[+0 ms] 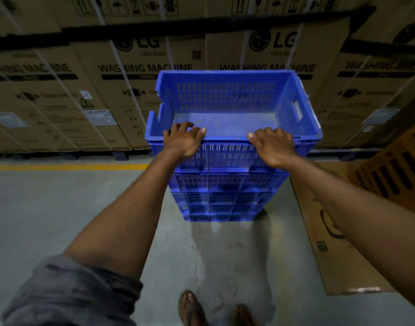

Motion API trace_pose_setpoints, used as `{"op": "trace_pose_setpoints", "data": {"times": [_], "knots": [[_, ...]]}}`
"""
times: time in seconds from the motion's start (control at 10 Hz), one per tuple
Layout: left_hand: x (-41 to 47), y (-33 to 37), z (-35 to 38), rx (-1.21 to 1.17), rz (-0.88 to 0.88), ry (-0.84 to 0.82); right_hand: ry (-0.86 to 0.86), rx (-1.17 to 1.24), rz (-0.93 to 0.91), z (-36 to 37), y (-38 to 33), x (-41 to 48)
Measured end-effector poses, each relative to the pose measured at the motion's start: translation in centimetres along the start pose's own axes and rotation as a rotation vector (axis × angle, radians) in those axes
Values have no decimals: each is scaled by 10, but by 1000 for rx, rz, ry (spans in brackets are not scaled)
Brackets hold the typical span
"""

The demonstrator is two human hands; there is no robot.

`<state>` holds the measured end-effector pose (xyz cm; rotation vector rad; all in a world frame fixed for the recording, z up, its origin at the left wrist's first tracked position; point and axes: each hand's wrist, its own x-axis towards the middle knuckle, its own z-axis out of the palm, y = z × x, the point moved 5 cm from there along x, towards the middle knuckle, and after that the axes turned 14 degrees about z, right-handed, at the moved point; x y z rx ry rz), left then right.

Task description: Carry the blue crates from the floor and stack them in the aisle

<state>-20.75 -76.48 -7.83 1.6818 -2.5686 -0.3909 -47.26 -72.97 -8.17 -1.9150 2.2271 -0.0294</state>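
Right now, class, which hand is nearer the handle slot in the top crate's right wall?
Right. The right hand grips the near rim of the top crate on the side of the handle slot; the left hand grips that rim toward the opposite wall.

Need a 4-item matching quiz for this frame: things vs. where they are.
1. top crate
2. yellow line
3. flat cardboard
4. washing machine boxes

A. behind the stack
B. on the floor, left of the stack
C. on the floor, right of the stack
D. atop the stack, near rim gripped by left hand and right hand

Pairs: 1-D, 2-B, 3-C, 4-A
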Motion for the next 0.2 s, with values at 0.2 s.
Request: {"op": "trace_pose_setpoints", "data": {"times": [0.2], "knots": [[-67, 24, -33, -14, -41, 310, 277, 448, 70, -54, 16, -40]]}}
